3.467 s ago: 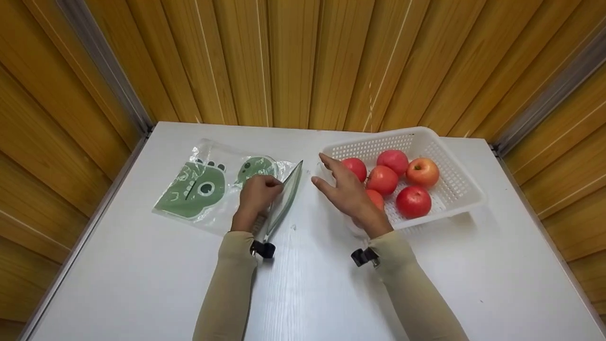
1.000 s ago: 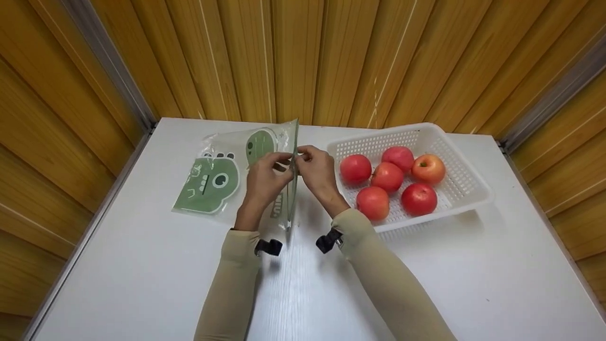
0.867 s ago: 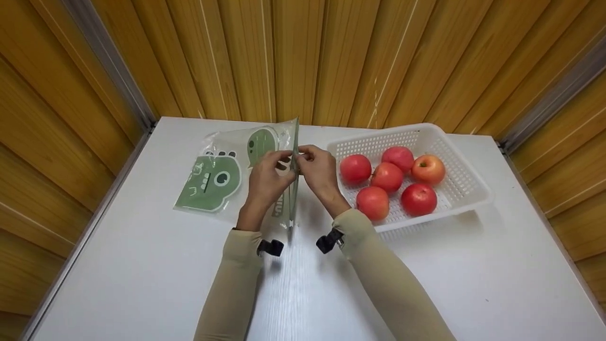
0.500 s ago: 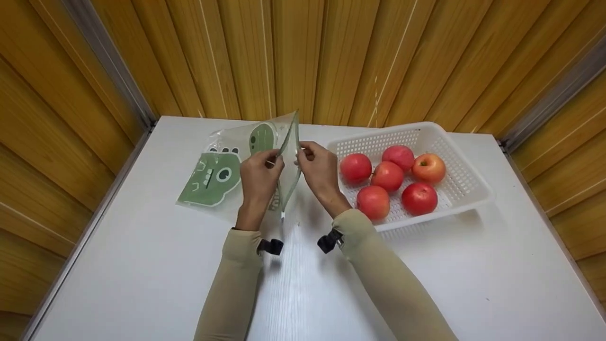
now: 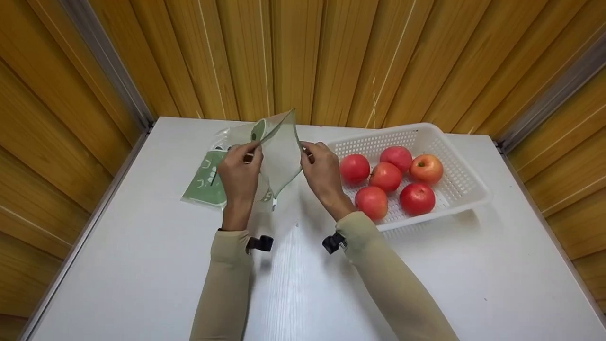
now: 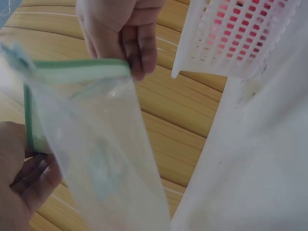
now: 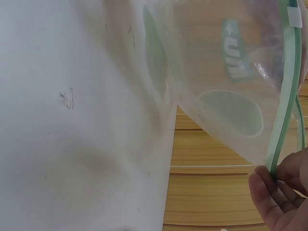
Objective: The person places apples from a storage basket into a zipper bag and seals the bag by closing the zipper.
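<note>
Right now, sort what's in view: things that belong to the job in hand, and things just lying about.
In the job:
- plastic bag, mouth spread open
- left hand, pinching one edge
- right hand, pinching the opposite edge

Seemingly just lying about, as neither hand holds them (they may yet matter):
- white basket
- six apples inside it

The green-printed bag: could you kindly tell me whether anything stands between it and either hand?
Nothing visible does: the left hand and the right hand each pinch an edge of the bag. The white basket stands to the right, not between.
</note>
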Demonstrator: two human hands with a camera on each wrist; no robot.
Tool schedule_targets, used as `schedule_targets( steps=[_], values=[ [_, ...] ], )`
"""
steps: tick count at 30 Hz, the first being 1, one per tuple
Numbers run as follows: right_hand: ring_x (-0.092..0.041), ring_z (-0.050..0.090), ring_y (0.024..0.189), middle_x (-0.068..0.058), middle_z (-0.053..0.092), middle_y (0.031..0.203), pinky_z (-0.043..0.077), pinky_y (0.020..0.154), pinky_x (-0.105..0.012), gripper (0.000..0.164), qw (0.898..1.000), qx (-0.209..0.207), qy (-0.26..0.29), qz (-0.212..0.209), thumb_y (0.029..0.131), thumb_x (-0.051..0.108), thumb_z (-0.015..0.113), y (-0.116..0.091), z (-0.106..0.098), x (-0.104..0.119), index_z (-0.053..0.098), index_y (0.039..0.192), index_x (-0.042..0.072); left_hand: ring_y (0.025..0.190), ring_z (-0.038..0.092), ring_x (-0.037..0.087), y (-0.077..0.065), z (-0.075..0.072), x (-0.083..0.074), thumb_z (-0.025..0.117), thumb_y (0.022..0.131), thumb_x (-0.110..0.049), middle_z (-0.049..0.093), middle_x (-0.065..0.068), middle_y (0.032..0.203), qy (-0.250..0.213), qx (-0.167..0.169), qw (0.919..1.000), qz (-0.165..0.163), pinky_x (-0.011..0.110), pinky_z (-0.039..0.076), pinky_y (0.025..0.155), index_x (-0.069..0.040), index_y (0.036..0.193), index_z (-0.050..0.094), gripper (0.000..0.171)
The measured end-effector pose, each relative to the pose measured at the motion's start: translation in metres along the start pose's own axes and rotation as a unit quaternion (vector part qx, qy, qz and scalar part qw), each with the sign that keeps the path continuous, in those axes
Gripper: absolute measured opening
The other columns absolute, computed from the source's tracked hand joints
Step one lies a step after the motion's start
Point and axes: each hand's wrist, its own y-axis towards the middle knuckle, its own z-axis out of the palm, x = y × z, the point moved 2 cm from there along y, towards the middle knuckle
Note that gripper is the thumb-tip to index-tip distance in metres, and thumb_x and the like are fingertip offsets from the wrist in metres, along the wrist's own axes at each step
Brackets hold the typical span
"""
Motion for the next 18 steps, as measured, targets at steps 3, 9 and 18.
schedule_targets(
  steps=[3,9,18],
  values=[
    [-0.025,0.069,0.089,-0.016,0.073,0.103,0.062,0.080,-0.032,0.024,1.000,-0.001,-0.010,-0.004,0.102,0.002,0.070,0.000,-0.006,0.000,0.077,0.124,-0.002,0.075,0.073,0.022,0.005,-0.010,0.000,0.076,0.093,0.002,0.076,0.013,0.089,0.008,-0.022,0.9996,0.015,0.028,0.059,0.067,0.002,0.104,0.083,0.013],
    [-0.028,0.065,0.086,-0.018,0.071,0.097,0.060,0.077,-0.034,0.021,0.999,-0.002,-0.025,-0.023,0.102,0.001,0.068,0.002,-0.012,-0.003,0.078,0.120,-0.004,0.074,0.071,0.021,0.013,-0.030,0.002,0.077,0.094,0.001,0.076,0.013,0.088,0.036,-0.039,0.9986,0.011,0.018,0.052,0.068,0.002,0.104,0.083,0.012],
    [-0.031,0.067,0.085,-0.020,0.074,0.095,0.059,0.076,-0.040,0.017,0.998,-0.018,-0.053,-0.019,0.100,0.000,0.068,0.005,-0.026,-0.011,0.080,0.110,-0.005,0.073,0.070,0.024,0.022,-0.056,0.006,0.075,0.096,0.001,0.073,0.018,0.084,0.052,-0.061,0.9967,0.012,0.014,0.047,0.067,0.003,0.104,0.083,0.012]
  ],
)
